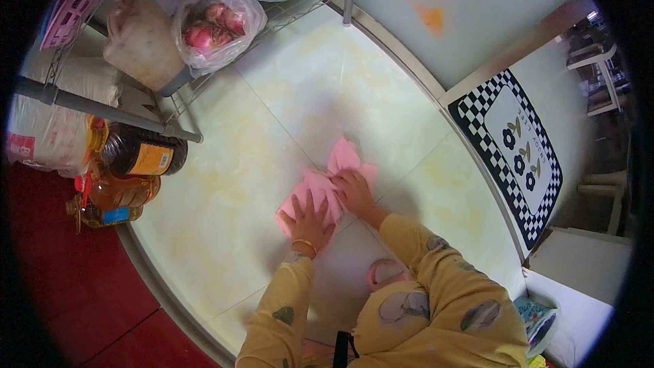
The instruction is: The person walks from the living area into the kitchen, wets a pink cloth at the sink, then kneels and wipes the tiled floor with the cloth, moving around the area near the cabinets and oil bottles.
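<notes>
A crumpled pink cloth (341, 158) lies on the pale tiled floor (265, 133) before me. My left hand (310, 222) rests flat on its nearer left part, fingers spread, with a gold-coloured bracelet at the wrist. Just to the right, my right hand (352, 191) has its fingers bent over a gathered fold of the same cloth. Both hands are close together, and the cloth's underside is hidden. Below my right forearm, part of a pink slipper (377, 278) shows on the floor.
At left, a wire shelf (286, 10) holds a plastic bag of red onions (209, 33) and a dirty plastic jug (145, 41). Several oil bottles (127, 184) stand near its pole. A checkered mat (536, 204) lies beyond the door track (475, 153) at right.
</notes>
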A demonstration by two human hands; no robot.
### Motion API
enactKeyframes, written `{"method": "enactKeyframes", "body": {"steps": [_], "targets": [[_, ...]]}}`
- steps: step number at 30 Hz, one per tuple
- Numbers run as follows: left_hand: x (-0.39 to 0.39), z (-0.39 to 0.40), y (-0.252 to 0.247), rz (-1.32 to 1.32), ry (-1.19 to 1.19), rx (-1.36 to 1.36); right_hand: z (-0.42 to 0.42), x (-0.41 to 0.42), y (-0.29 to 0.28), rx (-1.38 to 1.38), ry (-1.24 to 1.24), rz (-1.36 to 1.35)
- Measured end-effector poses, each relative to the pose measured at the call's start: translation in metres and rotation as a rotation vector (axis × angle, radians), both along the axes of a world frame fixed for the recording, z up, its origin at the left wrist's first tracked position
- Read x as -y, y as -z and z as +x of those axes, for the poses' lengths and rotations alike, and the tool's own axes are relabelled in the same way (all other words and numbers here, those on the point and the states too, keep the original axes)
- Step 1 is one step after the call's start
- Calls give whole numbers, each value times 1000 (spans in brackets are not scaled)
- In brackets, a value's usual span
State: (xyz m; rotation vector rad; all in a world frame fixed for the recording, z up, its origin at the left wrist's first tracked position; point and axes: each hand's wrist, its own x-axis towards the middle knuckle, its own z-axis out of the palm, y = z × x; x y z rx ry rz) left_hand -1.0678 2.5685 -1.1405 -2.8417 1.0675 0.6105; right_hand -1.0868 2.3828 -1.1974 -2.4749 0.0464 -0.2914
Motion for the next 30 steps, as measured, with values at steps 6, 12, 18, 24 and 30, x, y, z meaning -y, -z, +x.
{"method": "enactKeyframes", "body": {"steps": [6,12,18,24,30], "targets": [[-37,-59,-1,26,126,-77,-81,-34,-9,-28,-31,-59],[-62,-92,-18,51,147,-169,-112,-50,-8,-172,-188,-53],[-68,-99,-8,-1,93,-173,-103,-50,-21,-208,-156,129],[-65,-96,0,1,37,-231,-89,-42,-17,-62,-51,193],[-50,-82,17,-71,-23,-172,-56,-22,-16,-34,83,50]]}}
